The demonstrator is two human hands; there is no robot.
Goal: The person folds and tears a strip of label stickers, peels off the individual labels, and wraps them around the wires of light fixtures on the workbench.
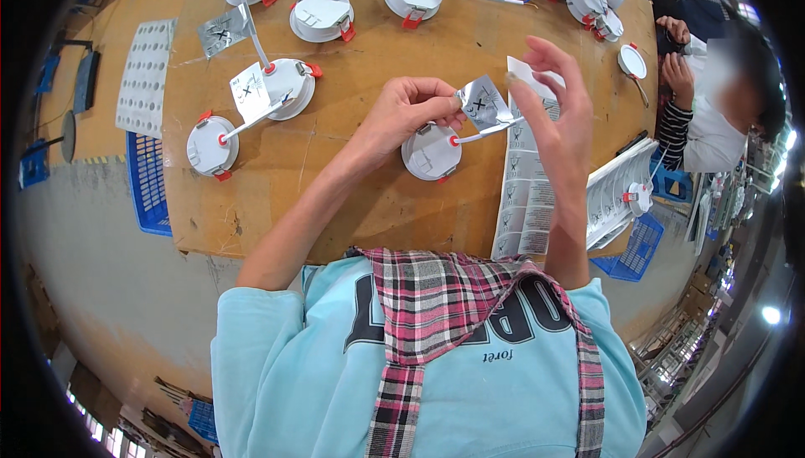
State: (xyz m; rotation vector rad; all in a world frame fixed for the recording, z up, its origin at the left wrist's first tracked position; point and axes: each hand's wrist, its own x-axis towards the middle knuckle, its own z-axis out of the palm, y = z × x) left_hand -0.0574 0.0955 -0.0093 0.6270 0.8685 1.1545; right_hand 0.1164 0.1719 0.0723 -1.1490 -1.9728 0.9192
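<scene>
- Landmark: near lamp (431,153), round, white, flat on the table (377,223), just below my left fingers.
- My left hand (407,114): thumb and index pinching the silver label (482,107).
- Silver label: up and right of near lamp, lower edge at its white wire (474,137). Can't tell if stuck on.
- My right hand (558,101): right of near lamp, thumb and fingers spread apart, over the label sheet (522,206). Can't tell if I'm touching the sheet.
- Left of near lamp: another lamp (210,147), red clips.
- Far right of near lamp: co-worker's hands (677,79).
</scene>
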